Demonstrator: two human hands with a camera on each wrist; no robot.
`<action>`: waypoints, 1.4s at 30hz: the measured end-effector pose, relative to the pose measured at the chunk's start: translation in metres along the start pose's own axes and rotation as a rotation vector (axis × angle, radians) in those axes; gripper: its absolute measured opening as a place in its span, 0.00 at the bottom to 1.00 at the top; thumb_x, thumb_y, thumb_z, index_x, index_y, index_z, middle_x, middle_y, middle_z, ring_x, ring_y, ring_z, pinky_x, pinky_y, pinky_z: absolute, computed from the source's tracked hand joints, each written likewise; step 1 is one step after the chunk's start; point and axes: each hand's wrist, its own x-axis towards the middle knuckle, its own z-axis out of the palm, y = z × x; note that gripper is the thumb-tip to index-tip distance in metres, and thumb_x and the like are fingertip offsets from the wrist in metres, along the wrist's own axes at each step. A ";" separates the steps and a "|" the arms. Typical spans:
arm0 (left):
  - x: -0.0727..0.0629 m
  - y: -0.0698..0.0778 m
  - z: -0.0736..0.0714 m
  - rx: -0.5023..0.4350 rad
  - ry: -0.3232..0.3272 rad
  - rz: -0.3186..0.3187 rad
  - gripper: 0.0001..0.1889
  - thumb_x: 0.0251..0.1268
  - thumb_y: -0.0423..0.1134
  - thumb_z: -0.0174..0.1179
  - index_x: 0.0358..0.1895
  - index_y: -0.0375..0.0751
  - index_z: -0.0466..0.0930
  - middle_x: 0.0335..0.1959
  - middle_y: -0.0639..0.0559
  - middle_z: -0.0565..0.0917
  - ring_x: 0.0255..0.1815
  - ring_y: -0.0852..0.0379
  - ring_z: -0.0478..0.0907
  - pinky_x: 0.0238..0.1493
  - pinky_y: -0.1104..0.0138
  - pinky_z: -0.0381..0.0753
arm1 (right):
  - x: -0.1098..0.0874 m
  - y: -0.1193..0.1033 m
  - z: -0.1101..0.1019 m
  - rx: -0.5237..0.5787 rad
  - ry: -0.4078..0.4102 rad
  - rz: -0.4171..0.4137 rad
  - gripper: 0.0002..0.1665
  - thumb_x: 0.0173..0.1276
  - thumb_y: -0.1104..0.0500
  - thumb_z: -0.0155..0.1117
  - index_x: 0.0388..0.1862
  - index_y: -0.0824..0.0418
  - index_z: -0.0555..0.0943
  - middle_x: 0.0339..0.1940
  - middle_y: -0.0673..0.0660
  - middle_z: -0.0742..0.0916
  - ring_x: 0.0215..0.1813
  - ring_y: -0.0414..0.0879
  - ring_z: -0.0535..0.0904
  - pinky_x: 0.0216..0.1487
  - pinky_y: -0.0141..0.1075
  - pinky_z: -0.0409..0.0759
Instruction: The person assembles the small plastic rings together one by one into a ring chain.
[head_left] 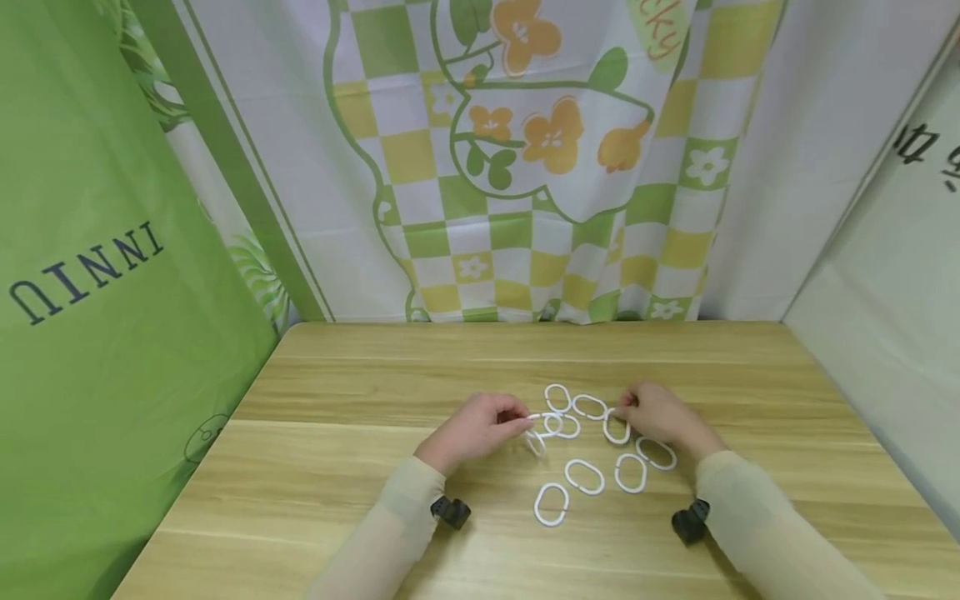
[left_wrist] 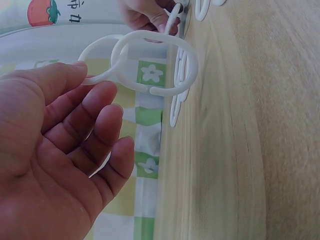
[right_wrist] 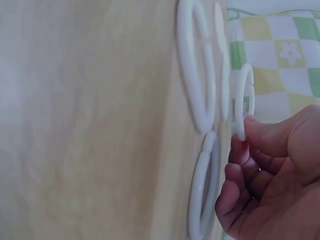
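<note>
My left hand [head_left: 477, 430] pinches a white plastic oval ring [left_wrist: 93, 45] between thumb and fingers, its other fingers loosely bent. A second white ring [left_wrist: 192, 75] hangs linked through it, and a small gap shows in its lower side. Above the table, my right hand [head_left: 662, 414] pinches a single white ring [right_wrist: 239, 102] between thumb and forefinger. That ring stands upright in the right wrist view. Between the hands, other white rings lie flat on the table, close to both; some overlap in the head view.
Nearer the front lie loose rings, among them one ring [head_left: 537, 504] at lower left and another [head_left: 644, 473] below my right hand. The wooden table [head_left: 360, 375] meets a checked, flowered curtain [head_left: 472, 225] at the back. Green cloth [head_left: 90, 400] hangs at left, white cloth [head_left: 892, 333] at right.
</note>
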 end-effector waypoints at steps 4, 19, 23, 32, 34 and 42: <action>0.000 0.002 0.000 -0.007 -0.004 -0.006 0.07 0.71 0.43 0.60 0.38 0.47 0.85 0.28 0.63 0.81 0.28 0.66 0.74 0.32 0.70 0.76 | -0.003 -0.007 0.002 0.054 0.029 -0.016 0.09 0.68 0.59 0.63 0.39 0.65 0.81 0.30 0.54 0.81 0.33 0.46 0.74 0.37 0.39 0.74; 0.001 -0.001 0.006 0.001 -0.030 0.029 0.09 0.70 0.44 0.61 0.39 0.44 0.86 0.30 0.59 0.83 0.30 0.67 0.75 0.35 0.71 0.77 | -0.021 -0.051 0.010 0.210 0.067 -0.146 0.06 0.69 0.62 0.64 0.39 0.66 0.82 0.30 0.55 0.82 0.32 0.44 0.74 0.34 0.36 0.74; 0.001 0.003 0.007 0.009 -0.041 0.031 0.08 0.70 0.42 0.61 0.40 0.43 0.86 0.31 0.61 0.84 0.32 0.68 0.77 0.38 0.72 0.77 | -0.024 -0.062 0.013 0.235 0.060 -0.167 0.06 0.69 0.61 0.64 0.38 0.65 0.82 0.29 0.55 0.82 0.31 0.44 0.73 0.31 0.34 0.74; 0.006 0.013 0.011 0.016 -0.067 0.074 0.08 0.69 0.39 0.62 0.41 0.39 0.87 0.33 0.60 0.85 0.32 0.69 0.77 0.38 0.74 0.77 | -0.025 -0.070 0.017 0.248 0.038 -0.180 0.03 0.69 0.63 0.63 0.37 0.64 0.81 0.28 0.51 0.80 0.31 0.44 0.73 0.32 0.34 0.73; 0.006 0.013 0.011 0.022 -0.070 0.082 0.08 0.69 0.39 0.62 0.41 0.39 0.87 0.33 0.60 0.85 0.32 0.69 0.77 0.37 0.74 0.77 | -0.025 -0.070 0.019 0.251 0.033 -0.190 0.03 0.69 0.63 0.63 0.37 0.63 0.81 0.28 0.51 0.81 0.32 0.44 0.73 0.32 0.35 0.73; 0.004 0.013 0.010 0.042 -0.068 0.084 0.08 0.69 0.39 0.62 0.41 0.40 0.87 0.32 0.61 0.84 0.32 0.69 0.77 0.37 0.74 0.77 | -0.021 -0.067 0.027 0.237 0.056 -0.196 0.03 0.68 0.63 0.64 0.36 0.62 0.82 0.27 0.50 0.80 0.31 0.44 0.73 0.33 0.35 0.72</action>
